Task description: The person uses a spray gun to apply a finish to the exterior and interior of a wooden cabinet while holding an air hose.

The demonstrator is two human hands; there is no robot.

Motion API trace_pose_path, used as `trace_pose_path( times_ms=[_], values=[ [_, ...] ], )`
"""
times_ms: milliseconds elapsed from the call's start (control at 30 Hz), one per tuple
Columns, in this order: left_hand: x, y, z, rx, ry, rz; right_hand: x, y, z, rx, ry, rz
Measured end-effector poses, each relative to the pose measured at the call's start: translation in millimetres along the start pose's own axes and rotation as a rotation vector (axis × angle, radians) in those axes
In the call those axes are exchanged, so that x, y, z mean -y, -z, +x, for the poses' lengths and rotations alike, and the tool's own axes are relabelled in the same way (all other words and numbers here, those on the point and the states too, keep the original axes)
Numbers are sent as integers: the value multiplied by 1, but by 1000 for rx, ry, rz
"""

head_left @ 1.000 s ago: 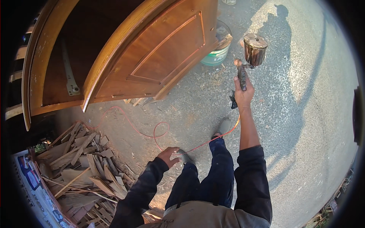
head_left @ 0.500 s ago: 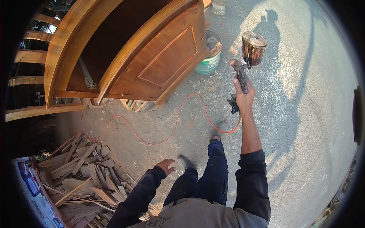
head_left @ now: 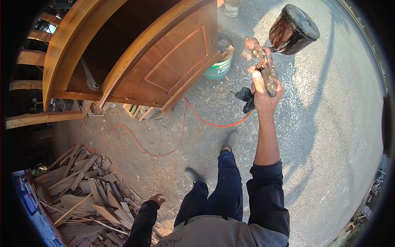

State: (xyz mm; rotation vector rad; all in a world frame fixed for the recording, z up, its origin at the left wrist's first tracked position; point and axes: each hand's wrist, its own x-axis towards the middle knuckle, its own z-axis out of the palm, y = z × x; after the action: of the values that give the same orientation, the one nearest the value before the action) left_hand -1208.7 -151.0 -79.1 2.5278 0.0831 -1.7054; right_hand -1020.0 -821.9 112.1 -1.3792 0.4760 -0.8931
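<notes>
My right hand point(head_left: 266, 95) is wrapped round the grip of a stained spray gun point(head_left: 263, 61), its thumb lying along the near side. A dark lidded paint cup point(head_left: 293, 31), streaked with brown, is joined to the gun at its right. Black plastic point(head_left: 245, 98) hangs below the grip, where an orange-red air hose point(head_left: 218, 125) comes away and snakes over the ground. Low at my left side hangs my left hand point(head_left: 157, 199), with loose, partly visible fingers and nothing seen in them. Ahead and left stands a varnished wooden cabinet point(head_left: 173, 61) with a curved edge and panelled front.
A pile of scrap wood point(head_left: 90, 189) lies at the near left. Past the cabinet's right edge stands a green and white bucket point(head_left: 219, 70), with a small pale pail point(head_left: 231, 8) farther off. The hose crosses the ground ahead of my feet point(head_left: 232, 139).
My right hand has raised and tilted the spray gun, so its cup looks larger and farther up and right. My left hand has dropped lower and leftward. The hose has shifted left.
</notes>
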Motion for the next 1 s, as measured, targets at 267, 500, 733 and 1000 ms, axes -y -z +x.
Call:
trace_pose_path(
  times_ms=[267, 500, 733, 1000],
  values=[
    [-126, 26, -2, -23, -186, -230, -77, 9, 17, 52, 21, -118],
    [-128, 12, 13, -41, -190, -231, -134, 22, 13, 105, -163, -267],
    [-107, 12, 13, -42, -104, -128, -160, 34, 0, 157, -165, -473],
    [-114, 20, 9, -44, -109, -165, -111, 16, -5, 135, -94, -372]
  ],
)
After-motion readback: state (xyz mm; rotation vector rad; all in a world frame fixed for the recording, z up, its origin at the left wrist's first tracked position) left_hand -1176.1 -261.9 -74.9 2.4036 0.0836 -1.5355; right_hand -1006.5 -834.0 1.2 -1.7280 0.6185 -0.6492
